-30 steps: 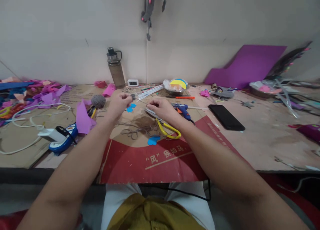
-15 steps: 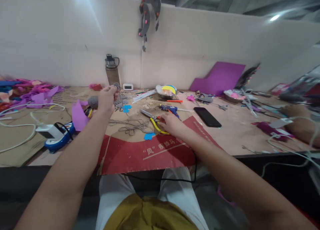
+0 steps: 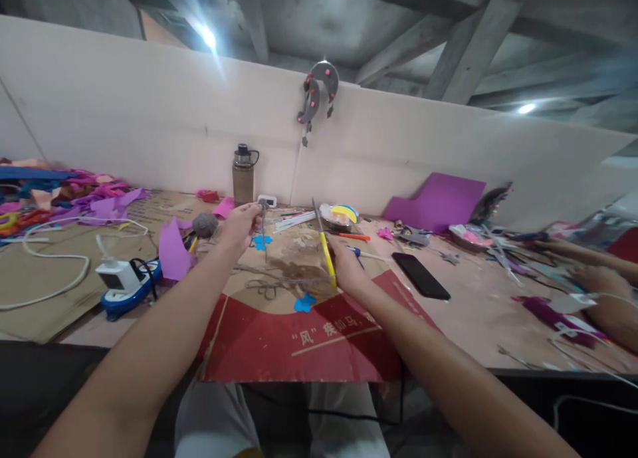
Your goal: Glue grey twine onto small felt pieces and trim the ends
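Note:
My left hand [image 3: 243, 225] is raised over the cardboard, fingers pinched on grey yarn [image 3: 264, 205] with a strand hanging below. In my right hand [image 3: 345, 266] are yellow-handled scissors [image 3: 327, 255], held upright with the blades pointing up. More loose grey yarn [image 3: 264, 285] lies looped on the cardboard between the hands. One blue felt flower [image 3: 305, 303] rests near the red print, and another blue flower [image 3: 260, 242] is just below my left hand. A glue gun [image 3: 355, 251] is mostly hidden behind my right hand.
A black phone [image 3: 420, 276] lies to the right. Behind stand a bottle [image 3: 243, 179] and a bowl [image 3: 326, 213]. On the left are a grey yarn ball [image 3: 205, 225], a blue power strip [image 3: 130, 297] and felt scraps [image 3: 107, 205]. Another person's hand [image 3: 601, 285] is at far right.
My right hand has lifted the scissors off the cardboard and turned them upright. My left hand still pinches the yarn. The view has tilted up.

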Demonstrator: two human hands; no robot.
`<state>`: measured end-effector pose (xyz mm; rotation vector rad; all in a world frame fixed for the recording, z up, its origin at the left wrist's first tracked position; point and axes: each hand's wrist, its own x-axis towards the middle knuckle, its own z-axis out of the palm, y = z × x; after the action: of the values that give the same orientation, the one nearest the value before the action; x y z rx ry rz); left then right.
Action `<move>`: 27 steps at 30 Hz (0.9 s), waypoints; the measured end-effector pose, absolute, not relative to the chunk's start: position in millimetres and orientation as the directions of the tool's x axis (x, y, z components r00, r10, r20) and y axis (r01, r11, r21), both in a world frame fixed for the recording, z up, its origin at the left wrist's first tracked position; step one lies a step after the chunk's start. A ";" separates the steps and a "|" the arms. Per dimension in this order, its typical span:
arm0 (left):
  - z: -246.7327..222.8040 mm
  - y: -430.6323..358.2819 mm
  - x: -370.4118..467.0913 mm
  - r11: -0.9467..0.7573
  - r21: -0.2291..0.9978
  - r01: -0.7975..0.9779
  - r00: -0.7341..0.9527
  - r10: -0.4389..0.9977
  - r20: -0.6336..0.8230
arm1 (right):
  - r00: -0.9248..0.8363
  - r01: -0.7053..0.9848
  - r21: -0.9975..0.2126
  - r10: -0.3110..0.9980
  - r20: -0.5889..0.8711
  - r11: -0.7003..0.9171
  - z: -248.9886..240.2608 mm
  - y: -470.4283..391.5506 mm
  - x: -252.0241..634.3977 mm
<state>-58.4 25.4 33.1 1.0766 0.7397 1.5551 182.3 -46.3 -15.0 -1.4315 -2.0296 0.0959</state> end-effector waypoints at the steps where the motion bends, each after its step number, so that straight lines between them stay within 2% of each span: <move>1: 32.2 26.0 -58.4 -0.271 0.878 -0.394 -0.051 0.960 0.274 | -0.212 0.777 -0.441 0.847 0.488 0.449 -12.9 -43.6 180.5; 5: 31.2 26.2 -57.9 -0.314 0.881 -0.353 -0.101 0.949 0.298 | -0.271 0.678 -0.463 0.780 0.564 0.570 -5.9 -37.4 167.2; 8: 33.4 22.2 -56.2 -0.208 0.898 -0.387 -0.054 0.978 0.203 | -0.276 0.665 -0.468 0.774 0.570 0.582 -7.5 -37.2 162.4; 10: 35.2 18.8 -54.5 -0.077 0.907 -0.413 0.040 0.994 0.103 | -0.266 0.684 -0.448 0.769 0.582 0.576 -10.7 -37.2 165.7; 16: 37.0 16.2 -49.6 0.072 0.896 -0.438 0.117 0.993 -0.023 | -0.241 0.852 -0.195 0.695 0.677 0.486 -8.3 -37.1 188.5; 20: 35.5 17.2 -47.3 0.115 0.908 -0.402 0.122 0.990 -0.072 | -0.293 0.892 -0.062 0.678 0.675 0.447 -0.9 -41.3 192.8; 24: 35.9 14.9 -44.3 0.138 0.918 -0.373 0.134 0.986 -0.094 | -0.323 0.910 0.017 0.681 0.658 0.415 1.2 -46.0 191.1; 27: 38.4 13.1 -42.9 0.150 0.912 -0.382 0.129 0.986 -0.108 | -0.329 0.908 0.018 0.687 0.648 0.418 0.3 -46.3 192.0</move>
<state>-42.9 13.1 38.4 0.8685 0.8994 1.2019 192.0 -46.3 0.3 -1.3457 -2.1166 -0.5173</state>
